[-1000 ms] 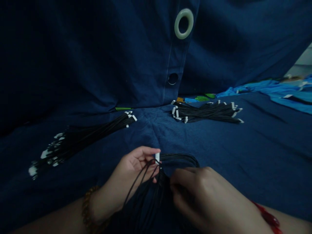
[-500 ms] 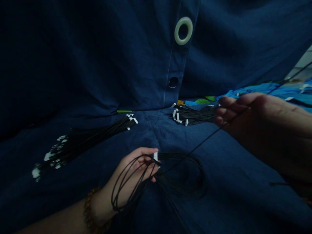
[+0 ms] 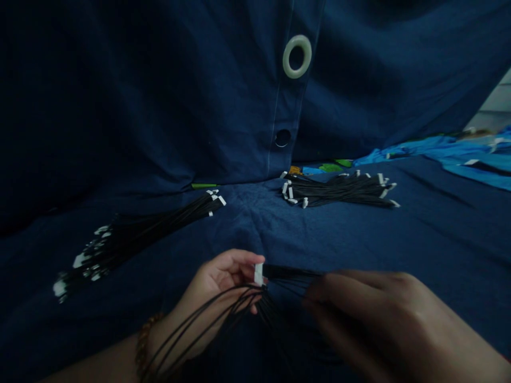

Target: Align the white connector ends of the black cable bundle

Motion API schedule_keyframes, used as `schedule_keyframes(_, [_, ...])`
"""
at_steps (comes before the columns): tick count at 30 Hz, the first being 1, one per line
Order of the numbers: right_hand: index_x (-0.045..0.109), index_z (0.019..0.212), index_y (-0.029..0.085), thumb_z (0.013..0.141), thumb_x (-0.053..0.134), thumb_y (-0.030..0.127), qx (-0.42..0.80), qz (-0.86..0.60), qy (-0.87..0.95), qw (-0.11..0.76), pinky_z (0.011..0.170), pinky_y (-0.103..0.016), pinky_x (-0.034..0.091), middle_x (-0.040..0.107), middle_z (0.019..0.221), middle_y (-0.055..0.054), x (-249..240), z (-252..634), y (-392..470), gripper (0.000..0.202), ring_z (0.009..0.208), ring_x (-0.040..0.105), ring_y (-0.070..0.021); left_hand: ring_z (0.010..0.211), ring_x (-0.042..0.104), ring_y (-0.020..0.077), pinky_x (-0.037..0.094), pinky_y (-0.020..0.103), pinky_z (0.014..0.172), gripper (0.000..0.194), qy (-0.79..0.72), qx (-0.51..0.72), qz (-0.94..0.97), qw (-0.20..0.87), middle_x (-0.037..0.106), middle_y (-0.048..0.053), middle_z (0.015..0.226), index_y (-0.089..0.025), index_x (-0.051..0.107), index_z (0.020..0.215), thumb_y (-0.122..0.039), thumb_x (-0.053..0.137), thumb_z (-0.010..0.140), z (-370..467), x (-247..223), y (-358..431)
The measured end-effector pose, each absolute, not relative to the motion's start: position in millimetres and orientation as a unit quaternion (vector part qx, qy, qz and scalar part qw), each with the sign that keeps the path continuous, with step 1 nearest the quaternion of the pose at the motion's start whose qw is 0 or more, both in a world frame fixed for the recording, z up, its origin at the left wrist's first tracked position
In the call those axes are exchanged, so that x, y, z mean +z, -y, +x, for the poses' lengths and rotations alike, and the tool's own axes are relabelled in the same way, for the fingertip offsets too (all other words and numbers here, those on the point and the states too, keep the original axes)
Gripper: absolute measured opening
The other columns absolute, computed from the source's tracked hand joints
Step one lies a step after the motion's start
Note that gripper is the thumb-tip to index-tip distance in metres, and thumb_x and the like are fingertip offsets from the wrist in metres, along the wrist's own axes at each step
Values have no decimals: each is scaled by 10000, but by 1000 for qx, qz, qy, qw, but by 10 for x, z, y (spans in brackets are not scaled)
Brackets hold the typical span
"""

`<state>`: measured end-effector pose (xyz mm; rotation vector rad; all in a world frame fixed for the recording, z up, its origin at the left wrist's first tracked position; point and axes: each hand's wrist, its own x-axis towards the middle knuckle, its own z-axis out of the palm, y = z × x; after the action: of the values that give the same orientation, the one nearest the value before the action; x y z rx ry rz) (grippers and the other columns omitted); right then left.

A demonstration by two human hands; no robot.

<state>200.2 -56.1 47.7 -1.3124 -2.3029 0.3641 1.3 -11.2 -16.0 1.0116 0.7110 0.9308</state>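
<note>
My left hand [image 3: 223,282], with a beaded bracelet [image 3: 147,340] at the wrist, pinches a white plastic connector [image 3: 258,273] between thumb and fingers. Thin black wires [image 3: 289,273] run from the connector, some looping back over the left palm and others hanging below it. To the right, my right hand [image 3: 379,306] closes round the wires a short way from the connector. Its fingertips are partly hidden and slightly blurred. Dark shade swallows the lower ends of the wires.
Dark blue cloth [image 3: 239,213] lies underneath and rises at the back, with a pale ring [image 3: 297,56]. One bundle of black wires [image 3: 155,229] with white connectors rests at left, another wire bundle [image 3: 339,190] behind the hands. Bright blue material [image 3: 423,147] lies at far right.
My right hand has come down and left from the upper right, where it was drawing out a single wire, and now grips the wires beside my left hand. The rear bundle is uncovered.
</note>
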Motion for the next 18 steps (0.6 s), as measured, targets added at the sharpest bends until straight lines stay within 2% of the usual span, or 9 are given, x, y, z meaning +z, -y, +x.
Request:
schedule_keyframes(5, [498, 670, 219, 798, 450, 159, 129, -472, 848, 202, 413, -192, 308, 547, 600, 49, 472, 2036, 561, 149, 451, 490, -67, 578, 586, 76, 523, 151, 481, 310, -295, 425, 440, 734, 652, -18, 700, -230, 657, 880, -67, 700, 619, 39, -150, 13])
schedule_keyframes(18, [496, 660, 219, 811, 424, 166, 153, -476, 846, 185, 424, -216, 290, 540, 589, 44, 438, 2028, 569, 175, 454, 485, -73, 570, 586, 72, 521, 147, 483, 284, -303, 425, 432, 736, 661, -15, 697, -217, 670, 856, -34, 676, 638, 41, -86, 64])
